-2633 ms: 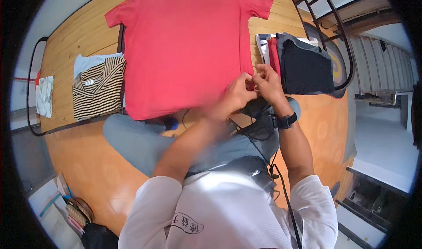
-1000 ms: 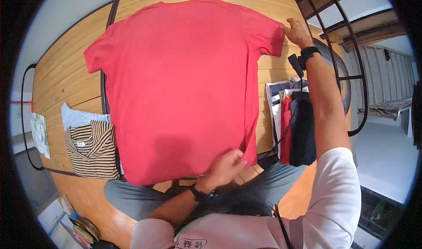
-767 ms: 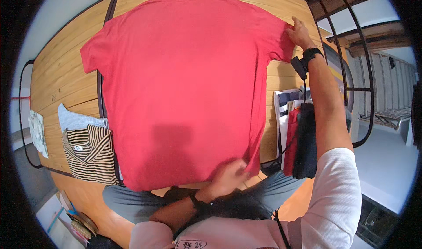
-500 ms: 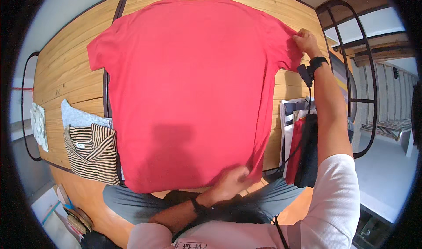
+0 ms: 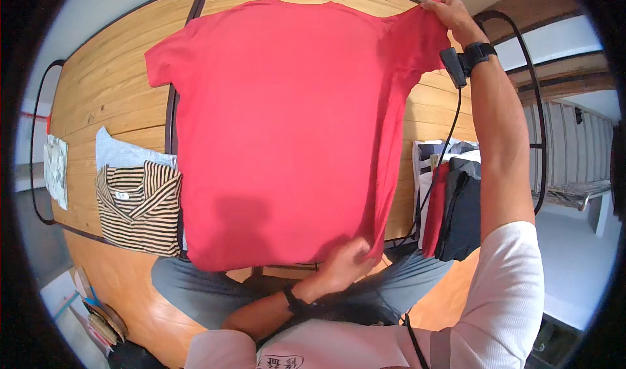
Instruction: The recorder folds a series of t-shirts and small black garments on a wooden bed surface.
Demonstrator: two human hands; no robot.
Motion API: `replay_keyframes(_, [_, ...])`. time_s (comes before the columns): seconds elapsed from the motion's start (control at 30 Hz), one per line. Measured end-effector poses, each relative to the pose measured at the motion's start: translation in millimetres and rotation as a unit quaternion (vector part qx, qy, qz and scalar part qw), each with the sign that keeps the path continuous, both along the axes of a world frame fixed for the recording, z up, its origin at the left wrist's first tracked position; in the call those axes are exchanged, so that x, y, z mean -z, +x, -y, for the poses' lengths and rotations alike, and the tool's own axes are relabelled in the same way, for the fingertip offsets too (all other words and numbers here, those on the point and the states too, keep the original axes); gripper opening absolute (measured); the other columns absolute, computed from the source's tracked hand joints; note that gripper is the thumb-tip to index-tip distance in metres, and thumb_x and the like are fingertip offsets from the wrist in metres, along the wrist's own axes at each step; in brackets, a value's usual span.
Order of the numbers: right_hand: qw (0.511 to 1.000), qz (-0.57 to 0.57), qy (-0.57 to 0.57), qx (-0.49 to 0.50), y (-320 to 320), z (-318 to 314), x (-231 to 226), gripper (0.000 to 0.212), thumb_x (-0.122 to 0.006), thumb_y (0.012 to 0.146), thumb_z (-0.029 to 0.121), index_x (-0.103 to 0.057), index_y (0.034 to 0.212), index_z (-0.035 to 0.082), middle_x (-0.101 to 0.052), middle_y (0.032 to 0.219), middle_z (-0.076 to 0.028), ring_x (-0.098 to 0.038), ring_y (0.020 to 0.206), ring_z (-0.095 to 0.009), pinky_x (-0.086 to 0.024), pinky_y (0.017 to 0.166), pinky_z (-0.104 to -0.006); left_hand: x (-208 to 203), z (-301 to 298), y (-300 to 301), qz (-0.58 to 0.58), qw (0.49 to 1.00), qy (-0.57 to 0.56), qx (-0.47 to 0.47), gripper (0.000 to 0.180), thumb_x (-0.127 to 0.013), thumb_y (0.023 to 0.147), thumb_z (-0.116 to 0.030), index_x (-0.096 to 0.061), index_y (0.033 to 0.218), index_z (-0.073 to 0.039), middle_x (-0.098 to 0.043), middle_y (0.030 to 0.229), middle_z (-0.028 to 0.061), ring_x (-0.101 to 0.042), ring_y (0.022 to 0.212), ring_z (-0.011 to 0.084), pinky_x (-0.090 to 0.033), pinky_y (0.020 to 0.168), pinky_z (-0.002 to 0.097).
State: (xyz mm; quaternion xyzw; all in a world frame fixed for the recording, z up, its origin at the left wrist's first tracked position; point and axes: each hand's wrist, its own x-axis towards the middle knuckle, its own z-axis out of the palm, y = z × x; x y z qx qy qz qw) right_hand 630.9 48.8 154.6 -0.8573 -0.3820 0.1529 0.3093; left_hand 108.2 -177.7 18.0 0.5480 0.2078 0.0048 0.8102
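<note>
A red T-shirt (image 5: 287, 121) lies spread across the wooden table, its neckline at the far side and its hem hanging at the near edge. My right hand (image 5: 450, 17) pinches the shirt's right sleeve at its upper edge, pulling it up and outward so the cloth creases around the shoulder. At the near right corner of the hem, my left hand (image 5: 349, 261) is closed on the shirt's edge, fingers curled over the cloth. The left sleeve lies flat. A long fold runs along the shirt's right side.
On the left sit a folded striped shirt (image 5: 140, 209), a light blue garment (image 5: 127, 148) and a pale patterned piece (image 5: 56, 170). Several folded garments (image 5: 462, 199) stand in a row at the right. Dark metal rails (image 5: 536, 108) flank the wooden table (image 5: 124, 75). A black cable (image 5: 450, 131) hangs from my right wrist.
My right hand has moved farther away, lifting and stretching the sleeve with it. My left hand stays at the hem corner. The whole scene has shifted slightly in view.
</note>
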Motion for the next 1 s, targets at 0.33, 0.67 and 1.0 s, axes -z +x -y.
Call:
replay_keyframes(0.33, [0.999, 0.010, -0.004, -0.050, -54, -56, -3, 0.031, -0.072, 0.092, 0.027, -0.071, 0.104, -0.002, -0.070, 0.083, -0.007, -0.065, 0.068, -0.018, -0.053, 0.059, -0.0342, 6, 5, -19, -0.050, 0.996, -0.034, -0.063, 0.017, -0.071, 0.094, 0.000, -0.055, 0.098, -0.004, -0.056, 0.090, -0.0030, -0.054, 0.083, 0.0052, -0.048, 0.072, 0.0250])
replay_keyframes(0.67, [0.983, -0.173, 0.045, 0.037, -129, -115, 43, 0.021, -0.073, 0.090, 0.013, -0.067, 0.093, -0.007, -0.067, 0.083, -0.011, -0.064, 0.069, -0.021, -0.052, 0.060, -0.0391, 49, 20, -34, -0.037, 0.987, -0.023, -0.157, 0.025, -0.062, 0.094, 0.009, -0.050, 0.113, -0.001, -0.063, 0.104, 0.0057, -0.062, 0.095, 0.0111, -0.054, 0.079, 0.0281])
replay_keyframes(1.0, [0.878, -0.404, 0.208, -0.153, -151, -107, 66, 0.021, -0.054, 0.102, 0.008, -0.065, 0.118, 0.000, -0.070, 0.105, -0.009, -0.065, 0.090, -0.018, -0.056, 0.078, -0.0317, 16, -1, -32, -0.077, 0.986, 0.001, -0.150, 0.044, -0.061, 0.088, 0.004, -0.043, 0.128, 0.003, -0.064, 0.110, 0.0157, -0.064, 0.105, 0.0195, -0.052, 0.090, 0.0341])
